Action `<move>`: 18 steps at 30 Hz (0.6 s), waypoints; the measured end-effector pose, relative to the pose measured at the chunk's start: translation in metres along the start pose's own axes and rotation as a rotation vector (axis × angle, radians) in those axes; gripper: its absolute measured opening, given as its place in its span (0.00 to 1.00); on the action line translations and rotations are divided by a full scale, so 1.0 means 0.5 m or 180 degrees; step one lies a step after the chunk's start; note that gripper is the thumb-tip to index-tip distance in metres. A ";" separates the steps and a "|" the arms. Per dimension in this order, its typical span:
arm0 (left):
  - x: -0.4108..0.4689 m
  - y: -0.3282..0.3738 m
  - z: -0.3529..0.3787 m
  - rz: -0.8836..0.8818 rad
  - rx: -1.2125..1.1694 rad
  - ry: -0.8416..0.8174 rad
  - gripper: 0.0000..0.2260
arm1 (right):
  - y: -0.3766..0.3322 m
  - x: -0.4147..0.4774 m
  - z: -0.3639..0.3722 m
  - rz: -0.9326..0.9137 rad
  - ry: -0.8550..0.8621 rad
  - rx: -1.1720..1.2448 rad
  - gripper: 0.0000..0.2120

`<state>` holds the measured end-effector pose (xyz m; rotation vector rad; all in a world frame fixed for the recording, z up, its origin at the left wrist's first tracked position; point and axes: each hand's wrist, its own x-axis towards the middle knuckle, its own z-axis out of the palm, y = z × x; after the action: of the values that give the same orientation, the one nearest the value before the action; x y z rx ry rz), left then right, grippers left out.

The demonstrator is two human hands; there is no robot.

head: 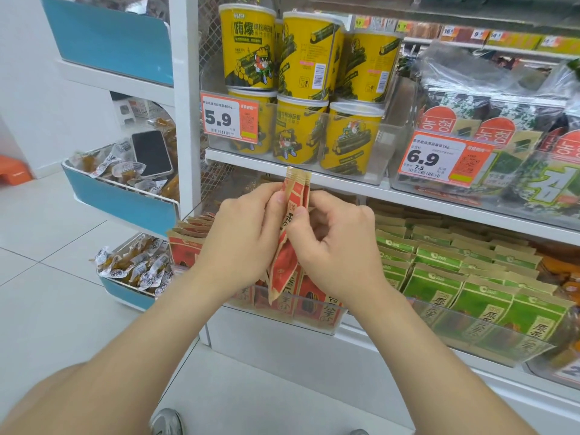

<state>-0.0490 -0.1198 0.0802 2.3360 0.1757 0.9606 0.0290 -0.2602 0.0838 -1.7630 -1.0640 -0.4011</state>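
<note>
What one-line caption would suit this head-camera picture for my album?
A left hand and right hand pinch red snack packets above a shelf tray of the same packets.

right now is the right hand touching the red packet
Touching. In the head view the right hand pinches the red packet, thumb pressed on its face.

Yellow seaweed-roll tubs [301,58] stood stacked two high on a white shelf [251,160], an orange price tag [230,120] before them read 5.9, green packets [439,287] filled a clear tray [470,335] lower right, a dark phone [152,153] lay on wrapped snacks [125,169] in a blue bin [125,204].
</note>
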 end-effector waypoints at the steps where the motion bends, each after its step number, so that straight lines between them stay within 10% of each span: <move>1: 0.001 0.000 0.000 0.0002 -0.0052 0.0000 0.15 | 0.001 0.001 0.000 -0.0016 0.0045 -0.0015 0.10; 18: -0.010 0.019 -0.009 -0.0168 -0.1119 -0.0482 0.13 | 0.023 0.011 -0.011 0.0156 -0.0145 0.0199 0.20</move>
<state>-0.0566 -0.1268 0.0854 2.0573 0.0056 0.7192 0.0423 -0.2637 0.0832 -1.7464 -1.0522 -0.2956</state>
